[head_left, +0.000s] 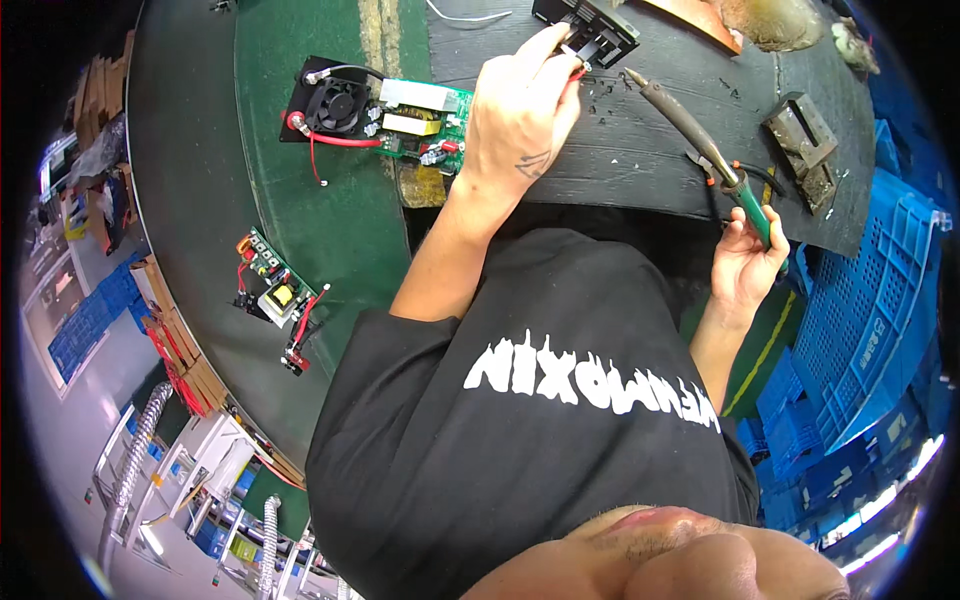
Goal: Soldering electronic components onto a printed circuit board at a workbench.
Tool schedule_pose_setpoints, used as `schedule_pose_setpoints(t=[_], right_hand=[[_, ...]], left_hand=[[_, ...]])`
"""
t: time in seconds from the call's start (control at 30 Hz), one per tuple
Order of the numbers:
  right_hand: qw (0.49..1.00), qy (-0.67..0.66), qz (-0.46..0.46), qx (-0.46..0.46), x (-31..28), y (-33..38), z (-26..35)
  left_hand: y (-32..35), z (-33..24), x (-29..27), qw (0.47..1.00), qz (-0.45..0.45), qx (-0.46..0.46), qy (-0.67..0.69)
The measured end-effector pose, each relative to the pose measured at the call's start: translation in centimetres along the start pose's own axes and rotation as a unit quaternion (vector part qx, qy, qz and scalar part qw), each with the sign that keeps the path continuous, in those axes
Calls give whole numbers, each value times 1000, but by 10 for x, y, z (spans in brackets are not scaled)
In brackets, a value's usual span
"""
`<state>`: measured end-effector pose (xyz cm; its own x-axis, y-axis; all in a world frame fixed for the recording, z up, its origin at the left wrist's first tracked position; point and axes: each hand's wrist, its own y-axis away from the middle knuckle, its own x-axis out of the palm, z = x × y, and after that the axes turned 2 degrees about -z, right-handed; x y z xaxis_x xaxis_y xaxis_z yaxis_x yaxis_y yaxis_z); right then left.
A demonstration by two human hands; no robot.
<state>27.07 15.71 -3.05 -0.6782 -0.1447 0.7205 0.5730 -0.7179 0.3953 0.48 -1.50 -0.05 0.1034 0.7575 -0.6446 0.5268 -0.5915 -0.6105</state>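
our left hand (520, 110) pinches a red wire (577, 72) at the black part (590, 28); our right hand (745, 260) grips the soldering iron (700, 140). we'd steady the tip first.

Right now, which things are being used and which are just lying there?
In use: soldering iron in right hand; black part with red wire under left hand.

Lying about: fan board, small board, metal stand, blue crates.

A green conveyor belt (300, 190) carries two circuit boards: a fan-fitted one (385, 110) at twelve o'clock, a smaller one (275, 290) at nine.
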Motion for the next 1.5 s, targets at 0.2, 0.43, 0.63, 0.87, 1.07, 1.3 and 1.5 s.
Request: schedule_pose_setpoints(t=[0.2,0.43,0.63,0.87,1.07,1.3,1.5], right_hand=[[999,-38,-9,-14,-14,3,10],[998,-62,-13,-26,-32,10,19],[997,-67,10,-32,-29,17,15],[997,-53,1,-53,-27,26,13],[999,-39,4,-31,-20,21,12],[1000,-17,4,-17,-9,15,6],[1000,-5,-1,-5,-5,10,-1]], left_hand=[[8,23,-6,998,7,-46,40],[-25,65,-43,968,115,81,-208],[-58,92,-41,918,263,38,-296],[-60,54,-52,968,193,82,-137],[-7,21,-25,993,59,49,86],[-19,4,-25,996,73,-1,44],[-33,3,-30,987,129,92,-31]])
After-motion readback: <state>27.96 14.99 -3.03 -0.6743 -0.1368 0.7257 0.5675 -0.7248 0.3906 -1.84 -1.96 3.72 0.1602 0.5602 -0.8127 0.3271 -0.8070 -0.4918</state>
